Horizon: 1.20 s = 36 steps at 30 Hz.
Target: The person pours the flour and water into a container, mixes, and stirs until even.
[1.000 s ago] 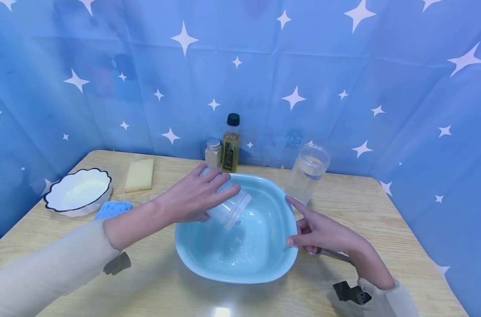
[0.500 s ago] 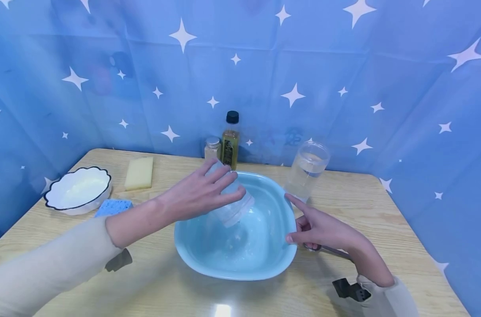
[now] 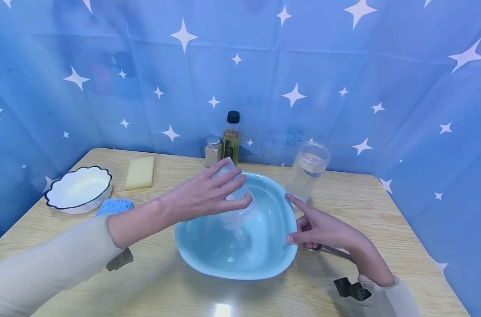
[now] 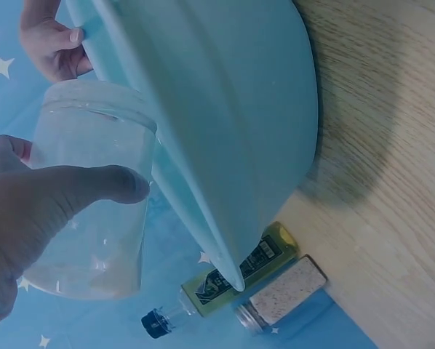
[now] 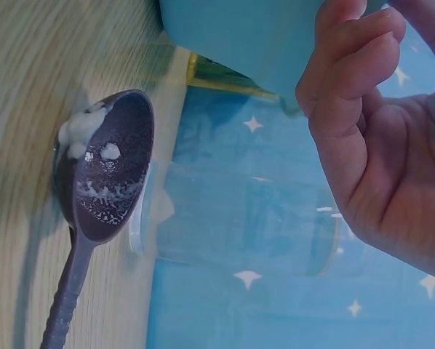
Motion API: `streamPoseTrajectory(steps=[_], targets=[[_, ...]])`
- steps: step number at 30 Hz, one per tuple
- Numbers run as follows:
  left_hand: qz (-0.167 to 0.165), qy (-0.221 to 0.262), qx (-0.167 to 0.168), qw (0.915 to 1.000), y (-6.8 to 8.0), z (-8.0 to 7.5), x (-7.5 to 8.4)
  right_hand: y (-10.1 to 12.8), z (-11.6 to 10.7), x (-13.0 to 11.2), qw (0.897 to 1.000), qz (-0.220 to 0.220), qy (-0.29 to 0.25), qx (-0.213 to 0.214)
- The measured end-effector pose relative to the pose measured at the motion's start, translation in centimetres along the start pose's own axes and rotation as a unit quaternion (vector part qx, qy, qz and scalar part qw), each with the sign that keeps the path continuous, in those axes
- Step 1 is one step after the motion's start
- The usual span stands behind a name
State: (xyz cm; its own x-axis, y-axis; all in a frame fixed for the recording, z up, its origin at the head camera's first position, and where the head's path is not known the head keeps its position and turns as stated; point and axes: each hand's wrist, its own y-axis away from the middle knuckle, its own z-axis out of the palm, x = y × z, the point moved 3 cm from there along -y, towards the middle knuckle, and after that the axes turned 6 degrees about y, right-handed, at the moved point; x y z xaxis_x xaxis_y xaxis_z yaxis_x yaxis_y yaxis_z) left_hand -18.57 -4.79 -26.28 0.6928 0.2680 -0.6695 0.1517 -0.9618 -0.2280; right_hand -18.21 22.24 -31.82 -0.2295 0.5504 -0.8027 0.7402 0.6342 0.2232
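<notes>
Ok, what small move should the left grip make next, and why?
Probably tip the clear cylindrical plastic jar slightly further mouth-down: the left grip holds it slanted over the light-blue plastic basin, its mouth toward the basin's inside, while the right grip holds the basin's rim. Whether the jar is empty is unclear.

Head view: high, widest, facing forward and down across table (image 3: 383,211) to curtain (image 3: 240,79). Left wrist view: close, turned sideways, against basin's (image 4: 265,109) outer wall. Right wrist view: low, sideways, close beside spoon (image 5: 112,171). Common to all: basin, table, curtain. Head and right wrist: spoon.
</notes>
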Motion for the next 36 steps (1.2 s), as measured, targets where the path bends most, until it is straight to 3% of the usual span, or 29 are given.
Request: streamPoseTrajectory(steps=[13,24,36], targets=[[0.037,-0.021,0.006,0.9991,-0.2,0.0,0.5,0.1,0.0,0.0,1.0,0.006,0.0,-0.002],[0.058,-0.051,0.003,0.997,-0.7,-0.8,0.9,0.1,0.0,0.1,1.0,0.015,-0.007,-0.002],[0.113,-0.071,-0.059,0.9893,-1.3,-1.3,1.7,0.0,0.0,0.2,1.0,0.016,-0.003,-0.003]])
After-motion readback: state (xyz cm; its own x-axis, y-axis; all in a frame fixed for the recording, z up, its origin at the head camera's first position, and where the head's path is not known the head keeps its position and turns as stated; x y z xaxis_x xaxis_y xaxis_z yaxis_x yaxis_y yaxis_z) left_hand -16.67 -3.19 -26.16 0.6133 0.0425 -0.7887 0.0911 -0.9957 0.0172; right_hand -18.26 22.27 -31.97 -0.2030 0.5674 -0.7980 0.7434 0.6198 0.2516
